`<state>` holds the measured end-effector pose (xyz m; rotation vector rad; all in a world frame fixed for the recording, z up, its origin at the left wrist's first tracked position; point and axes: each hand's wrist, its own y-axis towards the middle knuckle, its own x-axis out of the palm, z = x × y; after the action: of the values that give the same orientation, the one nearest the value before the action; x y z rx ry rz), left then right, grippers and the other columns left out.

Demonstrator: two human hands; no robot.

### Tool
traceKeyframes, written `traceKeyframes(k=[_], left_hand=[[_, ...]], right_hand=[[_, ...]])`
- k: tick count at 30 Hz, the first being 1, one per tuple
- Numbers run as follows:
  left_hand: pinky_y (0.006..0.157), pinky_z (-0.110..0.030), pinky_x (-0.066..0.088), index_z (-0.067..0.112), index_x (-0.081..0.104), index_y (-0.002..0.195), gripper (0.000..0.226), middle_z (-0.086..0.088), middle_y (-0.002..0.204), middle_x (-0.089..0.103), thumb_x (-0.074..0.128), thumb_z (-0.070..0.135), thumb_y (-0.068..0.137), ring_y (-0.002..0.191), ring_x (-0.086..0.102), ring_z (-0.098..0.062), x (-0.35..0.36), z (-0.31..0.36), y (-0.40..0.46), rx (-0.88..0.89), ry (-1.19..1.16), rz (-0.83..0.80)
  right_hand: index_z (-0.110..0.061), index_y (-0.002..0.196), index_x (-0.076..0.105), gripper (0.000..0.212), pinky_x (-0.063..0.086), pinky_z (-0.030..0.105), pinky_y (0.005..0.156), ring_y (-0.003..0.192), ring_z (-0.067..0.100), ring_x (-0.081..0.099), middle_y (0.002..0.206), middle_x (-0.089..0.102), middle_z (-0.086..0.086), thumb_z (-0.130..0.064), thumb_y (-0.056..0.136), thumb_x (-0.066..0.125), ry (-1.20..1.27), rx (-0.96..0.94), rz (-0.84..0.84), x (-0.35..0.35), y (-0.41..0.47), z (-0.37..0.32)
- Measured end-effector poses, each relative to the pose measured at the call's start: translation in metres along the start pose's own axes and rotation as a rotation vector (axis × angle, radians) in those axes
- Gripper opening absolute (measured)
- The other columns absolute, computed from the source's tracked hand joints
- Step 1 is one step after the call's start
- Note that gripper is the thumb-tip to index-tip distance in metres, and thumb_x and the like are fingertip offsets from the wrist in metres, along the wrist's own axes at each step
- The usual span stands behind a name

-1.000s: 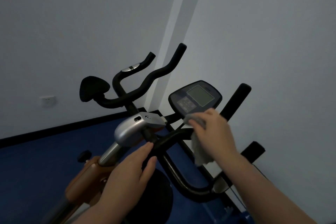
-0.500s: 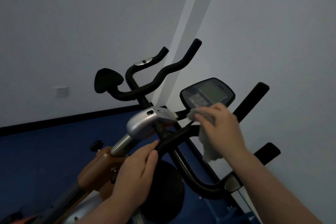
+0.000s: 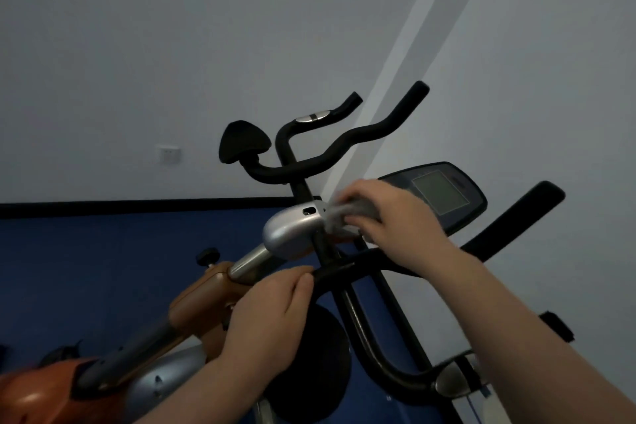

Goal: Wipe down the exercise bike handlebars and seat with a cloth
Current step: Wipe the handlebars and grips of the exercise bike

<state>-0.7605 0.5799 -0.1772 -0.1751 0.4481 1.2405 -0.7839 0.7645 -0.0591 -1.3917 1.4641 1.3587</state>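
1. At the centre of the frame, the right hand (image 3: 389, 217) bunches a grey cloth (image 3: 347, 217) in curled fingers, pressing it against the silver housing (image 3: 292, 231) of the exercise bike's stem.
2. Lower centre, the left hand (image 3: 272, 317) is wrapped round the black handlebar (image 3: 347, 268), thumb and fingers closed over its end.
3. Right of the cloth sits the console (image 3: 444, 193); a second bike's handlebars (image 3: 344, 144) stand behind, upper centre.
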Motion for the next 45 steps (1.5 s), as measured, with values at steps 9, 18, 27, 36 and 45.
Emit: traceKeyframes(k=[9, 18, 27, 36, 45], left_hand=[[0.068, -0.014, 0.045, 0.042, 0.066, 0.105, 0.036, 0.022, 0.087, 0.064, 0.032, 0.045, 0.093, 0.083, 0.055, 0.012, 0.011, 0.004, -0.001, -0.041, 0.109, 0.128], [0.067, -0.01, 0.04, 0.041, 0.067, 0.103, 0.04, 0.022, 0.087, 0.065, 0.03, 0.048, 0.09, 0.086, 0.054, 0.011, 0.012, 0.004, -0.004, -0.046, 0.131, 0.182], [0.063, -0.012, 0.04, 0.043, 0.065, 0.099, 0.036, 0.021, 0.082, 0.064, 0.031, 0.046, 0.091, 0.086, 0.055, 0.009, 0.013, 0.003, -0.003, -0.009, 0.14, 0.194], [0.06, -0.008, 0.035, 0.04, 0.066, 0.103, 0.04, 0.023, 0.087, 0.063, 0.029, 0.047, 0.091, 0.077, 0.05, 0.017, 0.013, 0.0, -0.002, 0.027, 0.161, 0.169], [0.06, -0.008, 0.036, 0.044, 0.061, 0.1, 0.035, 0.021, 0.087, 0.062, 0.027, 0.048, 0.092, 0.081, 0.053, 0.012, 0.01, -0.003, -0.002, 0.071, 0.161, 0.123]], right_hand=[[-0.034, 0.111, 0.069, 0.021, 0.047, 0.031, 0.09, 0.098, 0.003, 0.055, 0.104, 0.061, -0.017, -0.034, 0.09, 0.064, 0.009, -0.123, -0.482, 0.02, 0.021, 0.035], [-0.035, 0.108, 0.071, 0.02, 0.051, 0.034, 0.084, 0.095, 0.007, 0.06, 0.1, 0.066, -0.015, -0.038, 0.089, 0.065, 0.003, -0.09, -0.48, 0.019, 0.024, 0.038], [-0.033, 0.102, 0.074, 0.016, 0.052, 0.032, 0.079, 0.089, 0.01, 0.064, 0.092, 0.071, -0.008, -0.035, 0.087, 0.068, 0.07, 0.017, -0.383, 0.022, 0.016, 0.028], [-0.037, 0.103, 0.072, 0.019, 0.05, 0.028, 0.081, 0.092, 0.007, 0.06, 0.099, 0.068, -0.009, -0.034, 0.085, 0.069, 0.119, 0.038, -0.425, 0.027, 0.014, 0.011], [-0.032, 0.102, 0.072, 0.014, 0.049, 0.027, 0.079, 0.09, 0.007, 0.06, 0.095, 0.067, -0.007, -0.029, 0.088, 0.067, 0.168, 0.062, -0.411, 0.026, 0.011, 0.013]])
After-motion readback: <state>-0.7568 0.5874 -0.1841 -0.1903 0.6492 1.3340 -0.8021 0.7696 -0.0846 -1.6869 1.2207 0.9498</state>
